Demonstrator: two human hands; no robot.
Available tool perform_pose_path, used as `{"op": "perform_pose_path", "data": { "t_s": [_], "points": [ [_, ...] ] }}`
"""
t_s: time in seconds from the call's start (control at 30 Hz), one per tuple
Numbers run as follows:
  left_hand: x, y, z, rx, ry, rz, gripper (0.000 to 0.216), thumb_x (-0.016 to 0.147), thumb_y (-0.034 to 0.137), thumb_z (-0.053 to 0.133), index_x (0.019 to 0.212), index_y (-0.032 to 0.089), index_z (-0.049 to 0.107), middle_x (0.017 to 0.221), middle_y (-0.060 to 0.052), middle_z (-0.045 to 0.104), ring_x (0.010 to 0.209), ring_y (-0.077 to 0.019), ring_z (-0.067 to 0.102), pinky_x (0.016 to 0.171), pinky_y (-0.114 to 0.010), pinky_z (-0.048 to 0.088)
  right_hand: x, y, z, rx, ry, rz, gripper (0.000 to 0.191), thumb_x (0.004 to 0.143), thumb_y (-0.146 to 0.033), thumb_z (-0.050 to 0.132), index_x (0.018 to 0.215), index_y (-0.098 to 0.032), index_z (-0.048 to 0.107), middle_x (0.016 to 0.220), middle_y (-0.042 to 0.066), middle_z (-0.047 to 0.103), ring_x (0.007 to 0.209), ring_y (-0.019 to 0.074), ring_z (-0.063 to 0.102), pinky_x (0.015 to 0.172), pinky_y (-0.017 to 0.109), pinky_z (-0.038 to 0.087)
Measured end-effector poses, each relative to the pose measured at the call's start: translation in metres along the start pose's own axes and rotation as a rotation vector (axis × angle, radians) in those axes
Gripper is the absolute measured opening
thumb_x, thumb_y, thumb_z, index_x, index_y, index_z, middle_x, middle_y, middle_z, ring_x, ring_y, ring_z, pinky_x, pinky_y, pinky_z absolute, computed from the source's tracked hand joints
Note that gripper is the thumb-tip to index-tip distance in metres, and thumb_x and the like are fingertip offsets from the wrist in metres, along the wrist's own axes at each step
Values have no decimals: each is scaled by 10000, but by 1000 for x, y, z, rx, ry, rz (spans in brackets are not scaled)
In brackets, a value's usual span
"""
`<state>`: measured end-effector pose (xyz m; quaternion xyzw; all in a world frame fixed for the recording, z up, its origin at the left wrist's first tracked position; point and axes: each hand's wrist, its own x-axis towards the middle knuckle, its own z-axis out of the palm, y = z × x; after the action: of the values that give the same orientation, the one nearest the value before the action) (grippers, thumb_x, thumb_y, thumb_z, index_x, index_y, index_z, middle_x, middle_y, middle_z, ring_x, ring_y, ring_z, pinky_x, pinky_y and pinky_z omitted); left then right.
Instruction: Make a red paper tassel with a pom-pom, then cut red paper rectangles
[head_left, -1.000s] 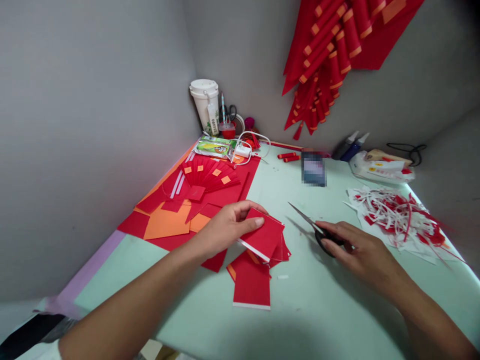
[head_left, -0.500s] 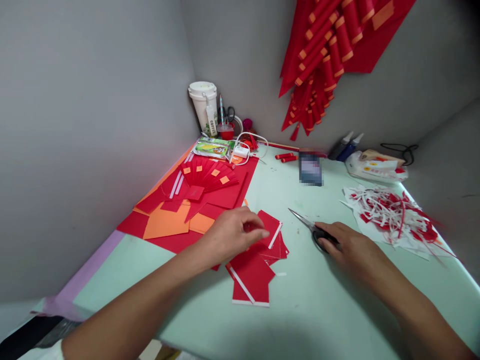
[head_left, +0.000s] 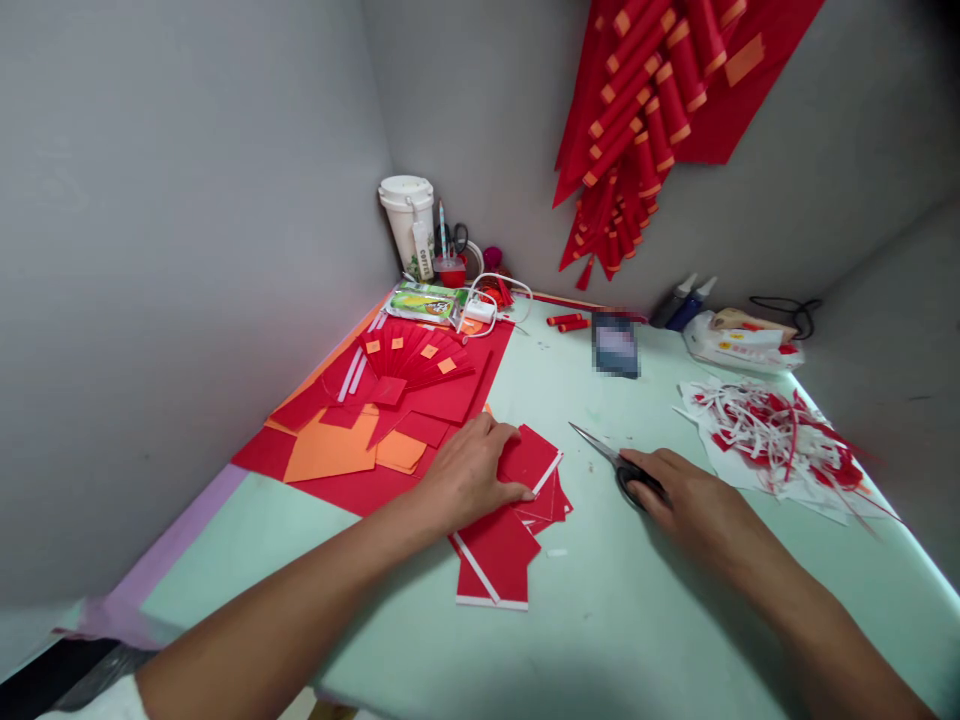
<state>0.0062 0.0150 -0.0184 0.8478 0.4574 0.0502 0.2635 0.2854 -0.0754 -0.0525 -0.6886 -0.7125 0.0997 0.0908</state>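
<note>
My left hand [head_left: 472,470] is down at a red paper card [head_left: 531,458] with a white strip along one edge. Its thumb and fingers are apart, either side of the card's near part, and the thumb touches the card. More red paper pieces [head_left: 501,555] with white strips lie overlapping below and beside it. In my right hand [head_left: 675,490] are scissors [head_left: 619,468] with black handles, held low over the table. Their blades look closed and point toward the upper left. Some of the left fingertips are hidden.
Red and orange sheets [head_left: 330,445] and a red paper fan [head_left: 420,355] lie at left. A pile of shredded paper [head_left: 772,435] is at right. Behind stand a white cup [head_left: 409,225], a snack packet [head_left: 424,302] and glue bottles [head_left: 690,302]. Red paper firecrackers [head_left: 645,110] hang on the wall.
My left hand has come down onto the red card, its curled fingers opening out. My right hand still holds the scissors in nearly the same place. The view has shifted slightly.
</note>
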Motion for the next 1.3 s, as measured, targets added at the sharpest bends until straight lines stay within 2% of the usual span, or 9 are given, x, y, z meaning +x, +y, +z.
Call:
{"op": "perform_pose_path", "data": {
  "t_s": [0.2,0.33,0.5,0.77,0.87,0.97,1.1,1.2,1.3],
  "points": [
    [1,2,4,-80,46,-44,818,632,714,635,1250,196,496,1180,-127,543,1096,-323,538,864,-397,438,1,-5,-4,198,37,-44,367,878,-327,506,1224,-261,608,1040,57,688,874,225,670,708,310,517],
    [4,3,10,-9,78,-57,700,649,619,691,1182,196,531,1179,-133,540,1105,-327,530,887,-407,422,-1,-15,-9,317,-72,-88,352,861,-310,536,1197,-268,635,1023,52,704,874,216,665,696,299,521],
    [7,0,12,-61,116,-35,553,634,501,753,1036,195,527,1040,-87,580,990,-272,565,794,-342,438,-2,-19,-12,343,-133,-100,348,850,-285,543,1183,-280,643,996,44,712,841,213,668,688,299,514],
    [4,-2,6,-526,96,-64,253,720,356,684,851,211,523,750,36,530,679,-138,493,598,-250,389,-4,-25,-24,424,-150,-83,317,863,-290,544,1162,-282,650,977,39,703,798,191,652,680,286,514],
    [-3,3,-5,-675,82,38,164,738,307,675,780,190,568,780,13,566,750,-144,536,676,-262,426,-4,-24,-31,488,-148,-66,321,871,-306,545,1177,-285,642,994,40,696,811,183,636,680,283,511],
    [-11,8,-17,-659,165,246,39,776,207,624,743,187,628,836,-30,625,830,-163,582,806,-307,450,-3,-21,-35,534,-85,-43,352,877,-324,535,1214,-279,624,965,43,682,783,177,621,654,285,512],
    [-16,10,-22,-607,255,462,164,764,76,578,738,208,672,816,-43,679,852,-174,609,840,-334,472,-4,-20,-35,583,-6,-52,356,867,-329,543,1207,-274,632,927,42,667,733,168,611,608,278,512],
    [-16,9,-21,-612,279,530,204,755,49,576,739,222,682,802,-33,698,850,-176,616,855,-352,476,-5,-18,-33,598,32,-81,361,860,-311,555,1211,-275,628,962,51,667,763,174,615,638,290,516],
    [-16,8,-21,-680,286,501,165,771,76,595,729,215,673,809,-35,703,862,-179,619,876,-360,469,-6,-17,-31,611,56,-106,358,852,-278,565,1204,-277,628,986,53,659,807,182,621,678,294,516]
  ]
}}
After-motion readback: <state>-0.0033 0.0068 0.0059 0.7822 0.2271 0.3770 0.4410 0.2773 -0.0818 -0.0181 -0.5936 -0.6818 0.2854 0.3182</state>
